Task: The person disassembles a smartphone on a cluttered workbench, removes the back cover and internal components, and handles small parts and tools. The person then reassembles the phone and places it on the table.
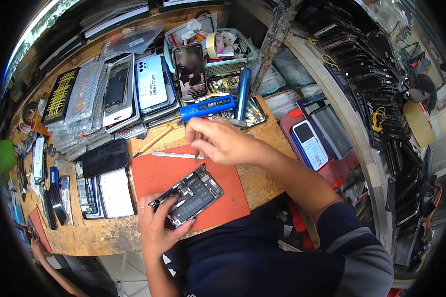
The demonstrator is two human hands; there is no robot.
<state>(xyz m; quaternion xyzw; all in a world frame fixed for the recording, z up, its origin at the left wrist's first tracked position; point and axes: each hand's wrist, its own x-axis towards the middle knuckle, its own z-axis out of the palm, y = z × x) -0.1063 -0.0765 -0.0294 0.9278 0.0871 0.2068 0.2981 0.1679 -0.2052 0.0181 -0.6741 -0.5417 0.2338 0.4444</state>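
An opened phone point(195, 198) lies tilted on the orange mat point(230, 198), its battery and circuit board bare. My left hand point(156, 227) grips it at the lower left, with thumb and fingers on its edges. Above the phone's far end hovers my right hand point(225, 141), apart from it, its fingers pinched together. Whatever sits between those fingertips is too small and blurred to name. A thin metal ruler point(171, 155) rests on the mat just left of my right hand. Behind that hand lies a blue electric screwdriver point(208, 107) with a small display.
A wooden-handled tool point(156, 139) lies beyond the mat. Stacked phones and screens point(151, 86) fill the back left. A lit phone point(190, 69) leans against a green basket point(238, 59). Black phone parts point(366, 84) crowd the right shelf. Another person's hand point(38, 250) shows at far left.
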